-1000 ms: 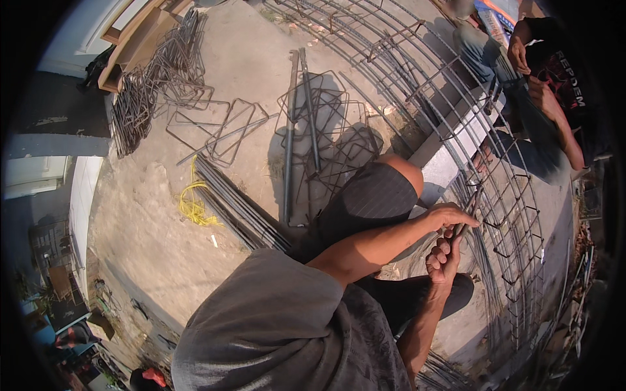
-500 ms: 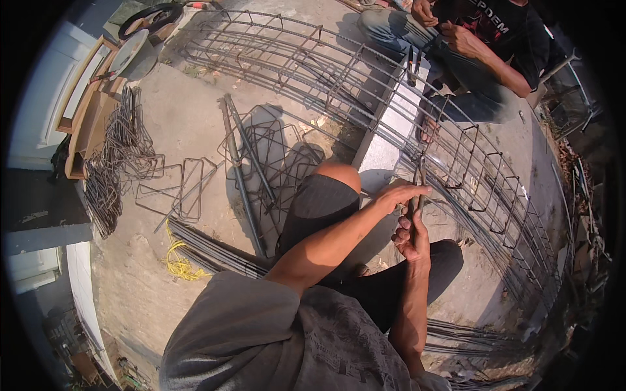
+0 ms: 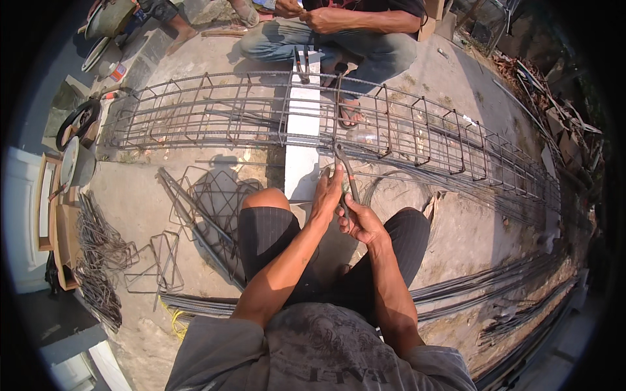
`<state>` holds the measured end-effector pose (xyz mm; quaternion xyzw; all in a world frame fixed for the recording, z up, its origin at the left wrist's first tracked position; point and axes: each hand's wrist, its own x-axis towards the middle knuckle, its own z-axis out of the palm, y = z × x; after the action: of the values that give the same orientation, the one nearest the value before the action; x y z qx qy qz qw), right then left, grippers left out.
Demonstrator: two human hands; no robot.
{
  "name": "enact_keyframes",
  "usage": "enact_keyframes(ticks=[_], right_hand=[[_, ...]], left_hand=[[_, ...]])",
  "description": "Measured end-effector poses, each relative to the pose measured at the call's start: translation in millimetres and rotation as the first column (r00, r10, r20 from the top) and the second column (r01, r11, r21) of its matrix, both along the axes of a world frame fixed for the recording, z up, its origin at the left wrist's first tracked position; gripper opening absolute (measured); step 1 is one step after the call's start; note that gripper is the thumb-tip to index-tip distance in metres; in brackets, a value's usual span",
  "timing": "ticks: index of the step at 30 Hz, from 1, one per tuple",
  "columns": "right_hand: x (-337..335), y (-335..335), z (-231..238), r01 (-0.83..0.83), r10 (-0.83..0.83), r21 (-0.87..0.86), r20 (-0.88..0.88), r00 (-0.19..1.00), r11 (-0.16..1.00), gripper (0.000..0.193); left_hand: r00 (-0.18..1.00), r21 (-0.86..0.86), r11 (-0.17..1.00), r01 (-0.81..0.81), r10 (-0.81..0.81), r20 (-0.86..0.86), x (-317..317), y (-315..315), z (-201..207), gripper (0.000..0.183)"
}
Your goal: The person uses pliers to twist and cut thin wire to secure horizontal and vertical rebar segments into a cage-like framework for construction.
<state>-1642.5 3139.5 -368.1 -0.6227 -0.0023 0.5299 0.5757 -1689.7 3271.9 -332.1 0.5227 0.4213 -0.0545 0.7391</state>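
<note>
A pair of dark pincers (image 3: 343, 159) stands with its jaws at the near lower bars of a long rebar cage (image 3: 385, 124). My right hand (image 3: 363, 221) is closed around the handles, thumb on top. Alongside the same tool, my left hand (image 3: 327, 190) has its fingers pressed together against the other handle, pointing toward the jaws; part of its grip is hidden. A white block (image 3: 302, 127) lies crosswise under the cage, just left of the pincers. Another pair of pincers (image 3: 302, 65) rests upright at the block's far end.
A co-worker (image 3: 332, 39) sits cross-legged beyond the cage, hands together. Bent stirrups (image 3: 215, 195) and thick bars lie at left, beside a stirrup heap (image 3: 98, 254). Long rods (image 3: 482, 280) stretch along the right. A wire coil (image 3: 394, 189) lies near my right knee.
My view has swung to the right, so the cage now runs nearly level across it. My left hand has turned from lying across the pincers to pointing along them.
</note>
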Motion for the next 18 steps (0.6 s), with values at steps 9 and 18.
enact_keyframes(ticks=[9,18], right_hand=[[-45.7,-26.6,-29.4,0.066,0.067,-0.227,0.534,0.843,0.972,0.04],[-40.5,-49.1,5.8,0.021,-0.005,-0.058,0.255,0.967,0.998,0.035]], left_hand=[[0.967,-0.128,0.976,-0.174,0.194,0.165,-20.4,13.8,-19.5,0.06],[0.947,-0.714,0.679,-0.172,0.314,0.07,-28.3,0.5,-46.6,0.042]])
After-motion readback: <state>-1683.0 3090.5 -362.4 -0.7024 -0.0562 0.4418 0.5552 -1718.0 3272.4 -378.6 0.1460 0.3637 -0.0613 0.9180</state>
